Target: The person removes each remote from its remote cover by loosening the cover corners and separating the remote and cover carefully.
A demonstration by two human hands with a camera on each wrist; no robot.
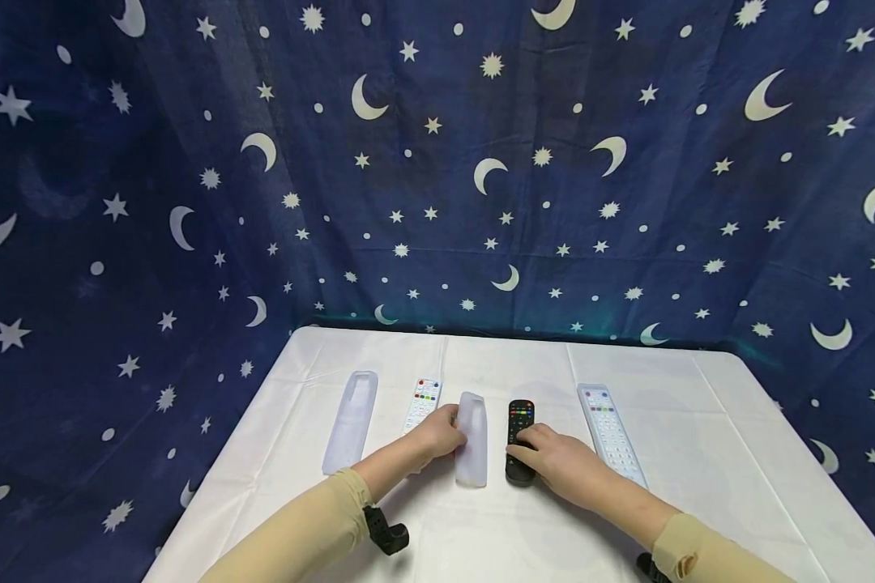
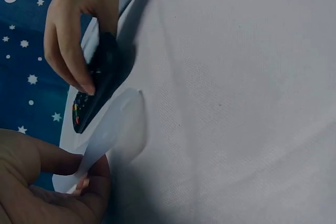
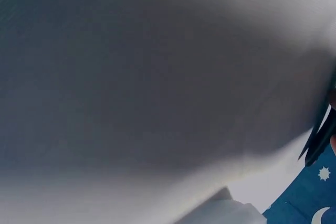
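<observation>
My left hand (image 1: pixel 437 433) pinches a translucent, milky remote cover (image 1: pixel 471 445) by its left edge, near the middle of the table. Thumb and fingers close on the soft cover in the left wrist view, where its free end points toward the black remote control (image 2: pixel 100 95). My right hand (image 1: pixel 565 465) grips that remote by its sides, just right of the cover; coloured buttons show at its far end. In the left wrist view the remote is tilted over the cloth. At the right edge of the right wrist view, the remote's dark end (image 3: pixel 315 148) shows, with most of the hand out of frame.
Left of my left hand lies a white remote (image 1: pixel 423 397), partly hidden by that hand. Another translucent cover (image 1: pixel 352 421) lies farther left. A white remote in a clear cover (image 1: pixel 612 429) lies right. Behind the white-clothed table (image 1: pixel 518 534) hangs a blue star-and-moon curtain (image 1: pixel 452 219).
</observation>
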